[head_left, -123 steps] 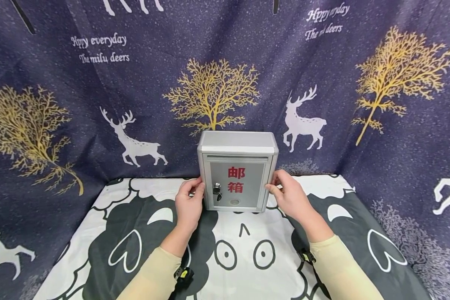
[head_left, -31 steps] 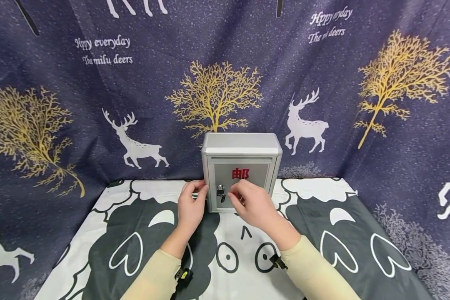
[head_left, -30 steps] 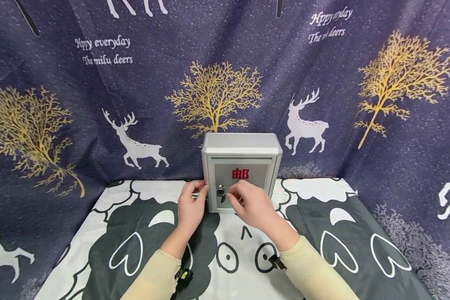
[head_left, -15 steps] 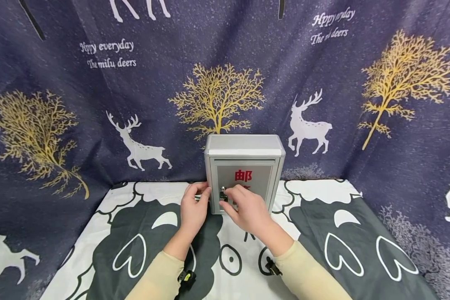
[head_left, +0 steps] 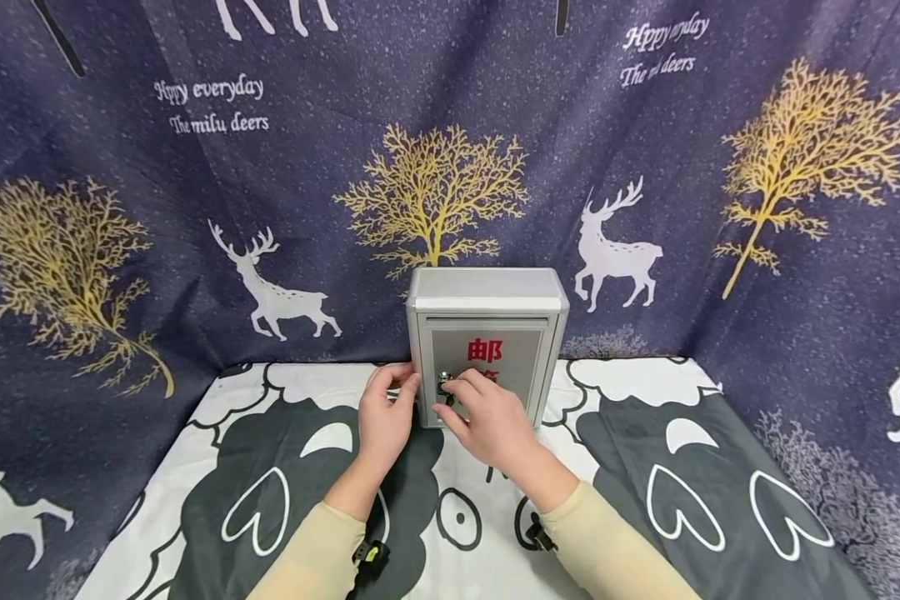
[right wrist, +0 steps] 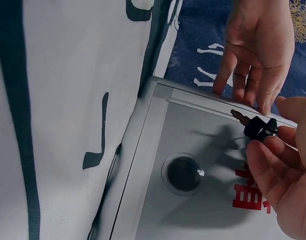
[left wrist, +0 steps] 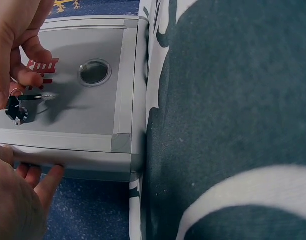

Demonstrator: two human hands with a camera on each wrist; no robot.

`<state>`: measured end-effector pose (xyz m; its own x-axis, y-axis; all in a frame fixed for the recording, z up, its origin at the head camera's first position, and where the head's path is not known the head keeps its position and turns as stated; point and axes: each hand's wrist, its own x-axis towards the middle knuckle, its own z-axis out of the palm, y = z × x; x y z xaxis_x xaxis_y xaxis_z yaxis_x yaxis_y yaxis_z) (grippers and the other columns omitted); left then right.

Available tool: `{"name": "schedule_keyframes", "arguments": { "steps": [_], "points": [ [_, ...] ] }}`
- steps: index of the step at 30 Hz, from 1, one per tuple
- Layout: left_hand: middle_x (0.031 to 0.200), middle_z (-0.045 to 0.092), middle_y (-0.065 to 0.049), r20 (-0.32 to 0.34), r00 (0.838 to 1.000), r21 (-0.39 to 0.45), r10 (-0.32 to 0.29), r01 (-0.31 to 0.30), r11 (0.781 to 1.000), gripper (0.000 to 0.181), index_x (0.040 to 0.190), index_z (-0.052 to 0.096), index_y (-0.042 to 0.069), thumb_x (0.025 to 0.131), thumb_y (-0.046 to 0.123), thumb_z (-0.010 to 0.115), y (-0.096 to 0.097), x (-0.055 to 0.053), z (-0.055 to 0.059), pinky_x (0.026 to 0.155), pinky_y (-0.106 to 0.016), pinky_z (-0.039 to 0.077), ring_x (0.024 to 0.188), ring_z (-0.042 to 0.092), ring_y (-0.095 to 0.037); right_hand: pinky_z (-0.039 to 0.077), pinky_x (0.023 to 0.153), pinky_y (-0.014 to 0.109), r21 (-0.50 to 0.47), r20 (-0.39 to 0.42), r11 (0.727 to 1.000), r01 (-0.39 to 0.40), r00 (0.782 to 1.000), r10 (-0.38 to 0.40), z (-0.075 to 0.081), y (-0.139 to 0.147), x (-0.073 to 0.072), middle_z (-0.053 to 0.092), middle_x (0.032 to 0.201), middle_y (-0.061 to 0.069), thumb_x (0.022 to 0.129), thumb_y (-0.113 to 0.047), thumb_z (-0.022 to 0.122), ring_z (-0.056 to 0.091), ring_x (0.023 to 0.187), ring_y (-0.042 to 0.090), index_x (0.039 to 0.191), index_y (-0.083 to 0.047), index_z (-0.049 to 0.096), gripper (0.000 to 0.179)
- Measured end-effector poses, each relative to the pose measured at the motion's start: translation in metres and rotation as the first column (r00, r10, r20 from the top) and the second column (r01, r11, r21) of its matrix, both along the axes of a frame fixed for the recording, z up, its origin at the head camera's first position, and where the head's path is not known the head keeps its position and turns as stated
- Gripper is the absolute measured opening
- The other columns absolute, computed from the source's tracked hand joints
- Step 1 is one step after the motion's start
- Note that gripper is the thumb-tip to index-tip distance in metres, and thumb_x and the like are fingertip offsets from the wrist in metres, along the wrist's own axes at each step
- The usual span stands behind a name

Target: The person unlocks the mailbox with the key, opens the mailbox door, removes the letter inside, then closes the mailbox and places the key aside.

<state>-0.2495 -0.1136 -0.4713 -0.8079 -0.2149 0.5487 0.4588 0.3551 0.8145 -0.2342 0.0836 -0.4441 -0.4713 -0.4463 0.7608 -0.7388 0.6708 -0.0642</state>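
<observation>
A silver metal mailbox point(head_left: 487, 292) with red characters stands upright against the backdrop, its door shut. My left hand point(head_left: 385, 417) grips its left side edge, thumb near the front frame and fingers along the side. On the door's left part is a chrome lock point(head_left: 444, 381). My right hand point(head_left: 495, 421) is at this lock, thumb and fingertips about the black-headed key point(right wrist: 260, 129), as the right wrist view shows. From the key ring a second key point(left wrist: 40, 97) hangs over the door. The right hand covers part of the lower character.
A white and dark-grey cartoon-print cloth point(head_left: 461, 575) covers the table. Behind the mailbox hangs a dark blue curtain point(head_left: 307, 167) printed with deer and golden trees. Low on the door sits a round window point(right wrist: 183, 173).
My right hand has gone from the mailbox's right edge leftward across the door to the key in the lock. The left hand keeps its place on the left side.
</observation>
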Motion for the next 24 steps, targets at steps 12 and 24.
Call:
{"name": "schedule_keyframes", "arguments": {
  "steps": [12,24],
  "points": [
    [0.113,0.074,-0.009,0.002,1.0,0.012,-0.001,0.001,1.0,0.013,0.118,0.081,0.006,0.105,0.008,0.079,0.0,0.0,0.0,0.079,-0.026,0.062,0.103,0.072,-0.026,0.063,0.062,0.038,0.015,-0.009,0.997,0.075,0.997,-0.075,0.0,-0.008,0.001,0.068,0.1,0.003,0.094,-0.027,0.094,0.071,0.083,0.02,0.107,-0.01,0.077,0.027],
    [0.11,0.074,-0.007,0.001,1.0,0.008,0.015,-0.015,1.0,0.012,0.116,0.081,0.007,0.104,0.008,0.08,0.0,-0.002,-0.002,0.08,-0.037,0.065,0.102,0.073,-0.025,0.061,0.059,0.037,0.03,-0.041,0.987,0.156,0.987,-0.155,0.004,-0.017,0.0,0.066,0.095,0.004,0.096,-0.023,0.092,0.068,0.08,0.021,0.1,-0.011,0.075,0.021]
  ]
}}
